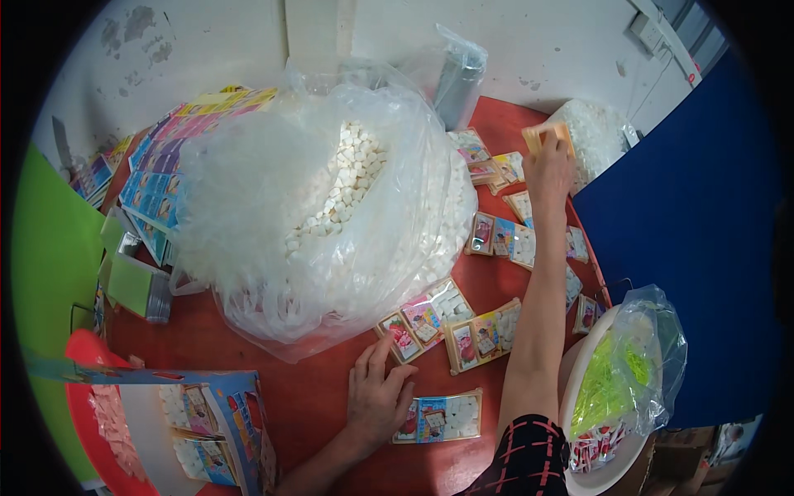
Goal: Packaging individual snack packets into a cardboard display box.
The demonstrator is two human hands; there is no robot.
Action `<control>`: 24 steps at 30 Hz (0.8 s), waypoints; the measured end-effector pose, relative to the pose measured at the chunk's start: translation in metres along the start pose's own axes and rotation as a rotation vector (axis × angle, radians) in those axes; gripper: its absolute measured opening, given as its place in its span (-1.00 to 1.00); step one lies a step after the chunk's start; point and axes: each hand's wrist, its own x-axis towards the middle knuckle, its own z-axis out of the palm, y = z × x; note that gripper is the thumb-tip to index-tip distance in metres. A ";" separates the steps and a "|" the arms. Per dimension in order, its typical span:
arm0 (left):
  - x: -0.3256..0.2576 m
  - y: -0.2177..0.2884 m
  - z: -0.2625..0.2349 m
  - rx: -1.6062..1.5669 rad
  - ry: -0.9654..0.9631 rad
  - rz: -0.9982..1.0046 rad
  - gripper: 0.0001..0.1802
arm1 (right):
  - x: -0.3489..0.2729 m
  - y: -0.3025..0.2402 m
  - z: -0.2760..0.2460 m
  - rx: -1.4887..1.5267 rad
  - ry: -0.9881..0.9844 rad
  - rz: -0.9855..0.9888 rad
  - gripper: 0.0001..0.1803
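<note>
My right hand [549,169] reaches to the far right of the table, its fingers closed on a small tan, tray-like piece [544,132], blurred by motion. My left hand [376,395] rests near the front with its fingers apart and holds nothing. Its fingertips come to the edge of a pink-labelled flat pack [425,319] with white pieces in it. By its thumb lies a blue-labelled pack [447,418]. A yellow-labelled pack [484,336] lies to the right of the pink one.
A large clear bag of white heart-like pieces [358,165] fills the middle. Printed card sheets [157,182] stand at left. A printed box with packs [240,413] is front left, beside a red basin [80,351]. A white tub [571,388] with green shreds stands at right.
</note>
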 end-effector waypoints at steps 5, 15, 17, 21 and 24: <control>-0.002 -0.001 -0.002 0.045 -0.006 0.016 -0.75 | 0.022 -0.028 0.069 0.103 -0.116 -0.013 -0.59; -0.003 0.000 -0.003 -0.025 -0.007 0.022 -0.74 | 0.000 -0.010 0.063 0.180 -0.584 0.110 -0.30; -0.002 -0.002 -0.001 -0.021 0.006 0.026 -0.76 | -0.017 -0.010 0.031 0.136 -0.685 0.083 -0.32; -0.002 -0.007 0.002 -0.028 0.051 0.061 -0.77 | -0.053 -0.005 -0.015 0.059 -0.718 0.115 -0.44; -0.002 -0.007 0.003 -0.042 0.072 0.052 -0.77 | -0.069 -0.004 -0.037 -0.011 -0.653 0.094 -0.52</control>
